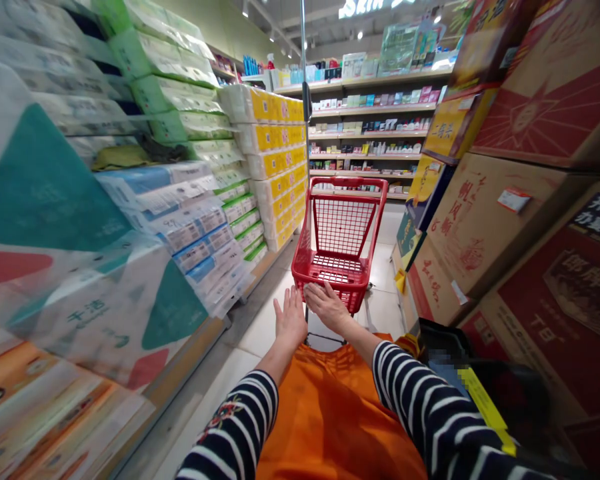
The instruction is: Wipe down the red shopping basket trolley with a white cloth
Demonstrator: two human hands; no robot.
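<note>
A red shopping cart [344, 230] with a mesh basket stands on the floor straight ahead of me. My left hand [291, 319] is at the near left corner of the basket, palm down, its fingers spread and pointing forward. Beside it, my right hand [327, 308] reaches across the near rim, with fingers stretched out toward the left hand. A small pale patch shows at the right fingertips; I cannot tell what it is. Inside the basket I see only red plastic mesh. An orange apron [335, 413] covers my front below the hands.
Stacked tissue packs [273, 160] line the left side, with large blurred packages nearer. Cardboard cartons [485, 220] are piled on the right. Shelves [370, 110] of small boxes and bottles stand ahead. A thin metal pole [305, 53] rises beyond the cart. Black items lie low at right.
</note>
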